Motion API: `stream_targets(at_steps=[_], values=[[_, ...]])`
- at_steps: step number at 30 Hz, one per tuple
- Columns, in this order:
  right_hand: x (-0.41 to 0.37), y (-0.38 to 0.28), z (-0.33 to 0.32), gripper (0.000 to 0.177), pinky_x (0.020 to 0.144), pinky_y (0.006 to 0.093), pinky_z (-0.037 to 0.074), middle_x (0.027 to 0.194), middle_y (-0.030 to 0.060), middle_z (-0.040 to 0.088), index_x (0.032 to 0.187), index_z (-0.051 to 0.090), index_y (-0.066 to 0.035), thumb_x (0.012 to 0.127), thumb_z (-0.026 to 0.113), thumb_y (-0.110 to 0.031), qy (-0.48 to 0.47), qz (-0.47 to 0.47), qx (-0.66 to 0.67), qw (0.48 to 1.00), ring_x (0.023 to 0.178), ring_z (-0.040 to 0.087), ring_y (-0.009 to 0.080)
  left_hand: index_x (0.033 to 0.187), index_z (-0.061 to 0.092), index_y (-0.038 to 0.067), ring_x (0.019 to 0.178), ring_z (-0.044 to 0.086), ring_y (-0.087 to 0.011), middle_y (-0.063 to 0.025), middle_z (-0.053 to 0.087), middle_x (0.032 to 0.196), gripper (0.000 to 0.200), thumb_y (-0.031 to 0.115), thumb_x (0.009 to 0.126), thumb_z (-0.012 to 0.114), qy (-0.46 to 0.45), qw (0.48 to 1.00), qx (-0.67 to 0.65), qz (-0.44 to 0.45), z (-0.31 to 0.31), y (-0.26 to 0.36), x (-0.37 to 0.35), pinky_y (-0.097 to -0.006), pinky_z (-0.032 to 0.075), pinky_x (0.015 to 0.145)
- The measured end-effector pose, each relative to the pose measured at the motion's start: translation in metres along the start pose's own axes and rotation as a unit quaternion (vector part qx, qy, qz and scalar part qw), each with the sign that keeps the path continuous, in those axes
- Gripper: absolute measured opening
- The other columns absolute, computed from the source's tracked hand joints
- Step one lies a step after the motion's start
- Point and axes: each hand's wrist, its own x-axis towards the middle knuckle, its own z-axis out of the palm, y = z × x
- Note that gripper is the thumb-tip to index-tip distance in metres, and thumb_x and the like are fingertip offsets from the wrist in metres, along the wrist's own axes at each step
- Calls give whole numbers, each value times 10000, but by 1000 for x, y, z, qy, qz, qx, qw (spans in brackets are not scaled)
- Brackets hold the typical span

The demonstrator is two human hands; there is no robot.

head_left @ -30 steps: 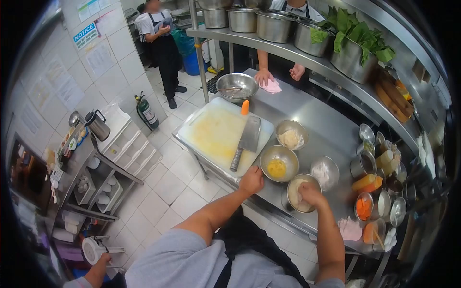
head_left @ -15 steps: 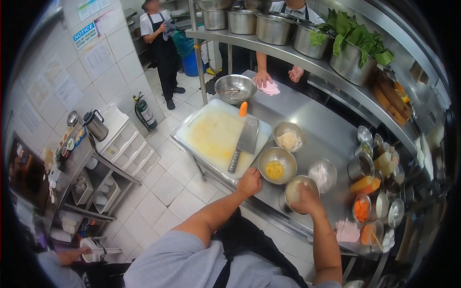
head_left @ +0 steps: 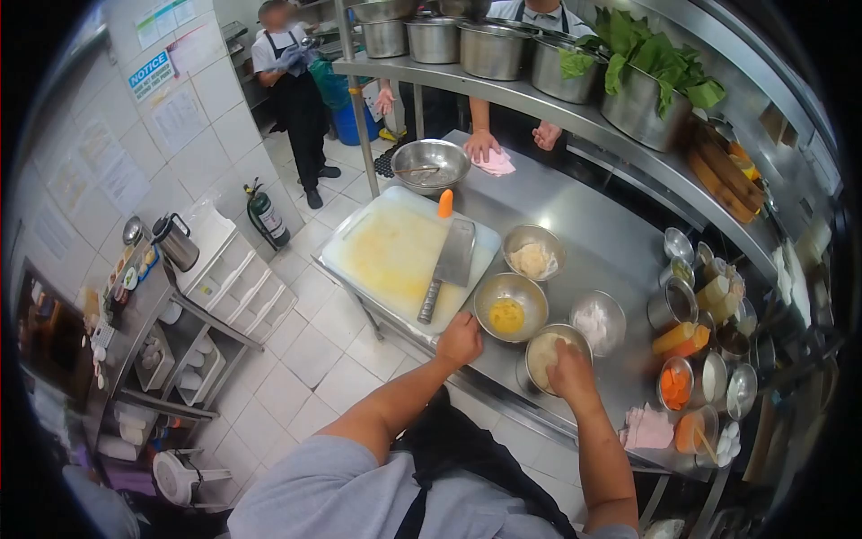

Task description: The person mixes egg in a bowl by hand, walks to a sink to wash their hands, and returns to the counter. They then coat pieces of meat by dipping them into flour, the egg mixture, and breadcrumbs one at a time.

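My left hand (head_left: 461, 340) rests closed at the table's front edge, beside a metal bowl with yellow egg (head_left: 507, 314); what it holds, if anything, is hidden. My right hand (head_left: 571, 370) is over and partly inside a bowl of pale crumbs (head_left: 542, 356), its fingers bunched together. Behind these stand a bowl with a pale, beige food (head_left: 533, 260) and a bowl of white powder (head_left: 592, 323). A cleaver (head_left: 448, 268) lies on the white cutting board (head_left: 382, 247), with a carrot piece (head_left: 445, 204) near its top edge.
An empty-looking steel bowl (head_left: 431, 168) with a utensil stands behind the board. Across the steel table (head_left: 575, 216), a person's hand (head_left: 482, 144) presses a pink cloth (head_left: 493, 163). Ingredient containers (head_left: 675, 384) crowd the right side. Pots and leafy greens (head_left: 651, 63) sit on the overhead shelf. Another person stands farther back.
My right hand has shifted slightly left within the crumb bowl, showing more crumbs. My left hand stays near the table edge. Another hand has appeared behind the shelf post, and the view has shifted slightly.
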Motion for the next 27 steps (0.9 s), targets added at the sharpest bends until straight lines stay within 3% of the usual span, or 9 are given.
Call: stream_targets(at_steps=[5,9,13,16,18,21,27], values=[[-3,20,5,344,871,520,510,1028,296,636,1114,591,30,798,632,-99,-7,-24,48,999,973,624,479,884,636,31,940,588,-349,-153,573,935,123,66,767,626,16,1000,14,17,4,-3,-1,-443,524,810],[-6,14,-41,290,847,523,506,961,309,647,1038,616,48,789,637,-99,10,-12,96,995,945,627,479,920,632,17,940,583,-358,-161,576,938,178,61,748,633,1,1000,10,4,1,1,-1,-455,517,819],[-6,9,-87,255,795,504,507,902,302,655,959,636,48,767,671,-116,-36,20,144,989,918,640,464,944,629,12,934,577,-362,-165,575,938,210,54,738,636,0,1000,16,15,8,-5,-2,-460,513,819],[-4,15,-101,247,751,465,514,871,278,656,957,641,42,765,677,-110,-81,27,161,983,845,653,429,950,626,13,922,571,-369,-171,572,933,223,35,728,634,6,1000,20,17,8,-3,-1,-465,507,814],[-1,25,-101,246,712,417,510,813,241,646,972,642,34,766,672,-97,-141,3,178,974,754,646,338,948,626,13,920,571,-371,-172,571,929,222,31,726,633,5,999,22,23,8,-3,0,-466,506,813],[6,38,-109,254,696,385,502,778,203,632,986,646,29,765,675,-92,-157,-7,202,967,717,616,259,926,625,10,909,570,-373,-176,568,917,207,24,720,629,3,999,15,31,10,-2,0,-468,503,808],[45,39,-152,275,685,349,503,777,132,650,1020,661,36,768,677,-72,-157,-26,216,963,724,613,184,881,617,4,918,564,-367,-170,564,918,162,29,721,619,22,999,22,25,13,-2,3,-458,501,809]])
